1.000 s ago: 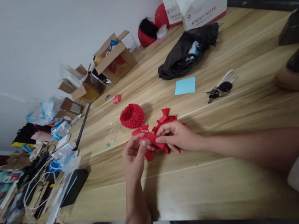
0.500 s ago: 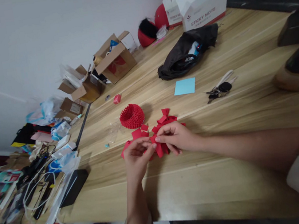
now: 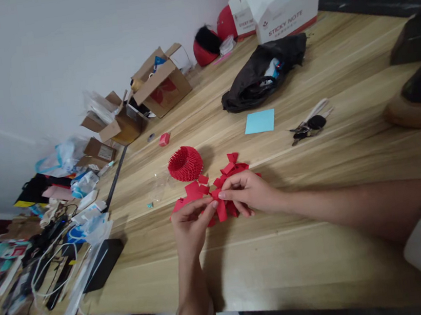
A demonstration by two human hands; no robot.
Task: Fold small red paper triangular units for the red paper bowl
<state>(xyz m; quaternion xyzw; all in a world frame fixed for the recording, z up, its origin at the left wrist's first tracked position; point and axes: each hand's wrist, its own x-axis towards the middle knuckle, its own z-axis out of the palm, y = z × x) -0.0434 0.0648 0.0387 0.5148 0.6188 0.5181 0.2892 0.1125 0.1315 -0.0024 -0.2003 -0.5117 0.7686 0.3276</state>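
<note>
Between my two hands is a small red paper piece [image 3: 216,195]. My left hand [image 3: 193,223] pinches its left edge with thumb and index finger. Thumb and forefinger of my right hand [image 3: 249,193] close on its right side. Under and around the hands lie several loose red paper pieces [image 3: 234,166], some flat and some folded; the hands partly hide them. Just beyond, a round red bowl-like form of folded paper [image 3: 185,163], with pointed rows, stands on the wooden table [image 3: 269,253].
A blue paper square [image 3: 260,121], a black plastic bag [image 3: 262,76] and keys [image 3: 309,126] lie farther off. A small red block [image 3: 164,139] sits behind the bowl form. Cardboard boxes [image 3: 164,88] line the wall. Cables and a black box [image 3: 104,264] crowd the left.
My left thumb and index finger have closed in on the red paper piece, which now sits pinched between both hands. My right hand has hardly moved.
</note>
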